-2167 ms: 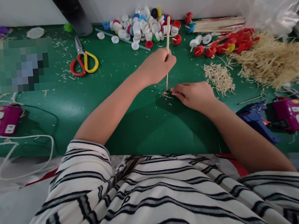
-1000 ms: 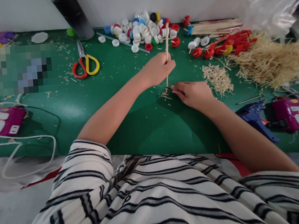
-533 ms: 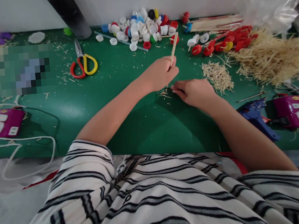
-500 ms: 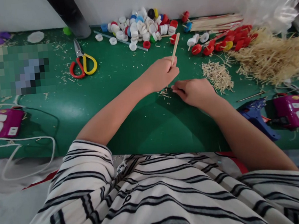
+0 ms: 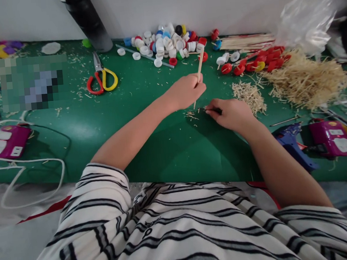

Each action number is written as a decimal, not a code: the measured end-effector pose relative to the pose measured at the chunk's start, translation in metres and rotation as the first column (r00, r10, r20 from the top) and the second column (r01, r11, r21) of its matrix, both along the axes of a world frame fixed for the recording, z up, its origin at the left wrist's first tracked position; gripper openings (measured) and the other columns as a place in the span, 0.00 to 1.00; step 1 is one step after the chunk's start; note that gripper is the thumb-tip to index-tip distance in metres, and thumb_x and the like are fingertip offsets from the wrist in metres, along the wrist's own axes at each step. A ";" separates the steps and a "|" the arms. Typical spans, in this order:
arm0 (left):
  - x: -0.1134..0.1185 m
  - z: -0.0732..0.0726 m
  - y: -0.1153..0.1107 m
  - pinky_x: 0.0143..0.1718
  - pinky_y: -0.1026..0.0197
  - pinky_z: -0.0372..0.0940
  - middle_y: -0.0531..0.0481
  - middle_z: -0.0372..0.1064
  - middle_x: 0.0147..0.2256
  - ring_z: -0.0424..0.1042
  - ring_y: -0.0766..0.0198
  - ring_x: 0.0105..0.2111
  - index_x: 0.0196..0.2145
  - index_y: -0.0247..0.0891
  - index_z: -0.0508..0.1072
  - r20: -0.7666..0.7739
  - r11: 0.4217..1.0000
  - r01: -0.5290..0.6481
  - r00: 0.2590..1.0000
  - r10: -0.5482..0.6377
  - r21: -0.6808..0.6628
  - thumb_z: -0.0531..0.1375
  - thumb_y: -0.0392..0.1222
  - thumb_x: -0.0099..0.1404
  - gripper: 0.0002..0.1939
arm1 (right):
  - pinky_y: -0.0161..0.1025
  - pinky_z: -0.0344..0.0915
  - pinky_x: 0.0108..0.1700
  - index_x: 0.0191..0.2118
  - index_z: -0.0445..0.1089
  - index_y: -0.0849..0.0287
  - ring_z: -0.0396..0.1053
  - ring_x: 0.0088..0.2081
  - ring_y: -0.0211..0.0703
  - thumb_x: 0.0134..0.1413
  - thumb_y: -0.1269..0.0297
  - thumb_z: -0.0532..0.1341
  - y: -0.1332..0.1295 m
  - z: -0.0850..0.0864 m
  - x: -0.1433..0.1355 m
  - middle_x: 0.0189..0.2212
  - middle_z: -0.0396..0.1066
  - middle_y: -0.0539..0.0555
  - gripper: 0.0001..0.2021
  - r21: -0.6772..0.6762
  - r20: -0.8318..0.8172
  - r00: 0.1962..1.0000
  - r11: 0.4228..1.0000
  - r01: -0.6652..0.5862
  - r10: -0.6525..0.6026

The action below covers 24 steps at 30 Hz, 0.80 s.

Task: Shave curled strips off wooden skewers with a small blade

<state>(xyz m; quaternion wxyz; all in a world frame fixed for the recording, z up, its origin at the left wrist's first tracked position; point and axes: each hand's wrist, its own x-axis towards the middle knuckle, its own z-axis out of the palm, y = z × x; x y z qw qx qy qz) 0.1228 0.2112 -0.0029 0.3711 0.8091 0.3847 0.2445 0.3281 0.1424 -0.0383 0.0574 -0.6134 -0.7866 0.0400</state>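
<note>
My left hand (image 5: 185, 90) is closed round a thin wooden stick (image 5: 200, 65), which leans slightly, its lower end near the green table (image 5: 175, 146). Just below that end lie a few small pale shavings (image 5: 190, 115). To the right, my right hand (image 5: 231, 112) has its thumb and forefinger pinched together. A small dark tip shows at those fingers, too small to name. Beyond this hand is a heap of short straw-coloured bits (image 5: 249, 95).
Bottle caps (image 5: 165, 41) are piled by the wall, with scissors (image 5: 102, 81) and a black bottle (image 5: 87, 20) left of them. Capped red pieces (image 5: 273, 58), fibre (image 5: 308, 77) and a blue glue gun (image 5: 294, 143) lie right.
The view has shifted a little. My right hand has drawn slightly back from the stick, so the stick's lower end and a gap between the hands now show.
</note>
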 end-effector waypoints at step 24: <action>-0.003 0.002 0.001 0.31 0.56 0.51 0.51 0.57 0.26 0.55 0.65 0.24 0.26 0.42 0.53 0.024 0.999 -0.018 1.000 0.019 -0.038 0.48 0.38 0.73 0.15 | 0.40 0.43 0.29 0.26 0.63 0.54 0.65 0.28 0.44 0.60 0.34 0.53 -0.010 0.009 -0.012 0.22 0.68 0.52 0.27 -0.100 -0.036 0.991 0.986 -0.134 0.131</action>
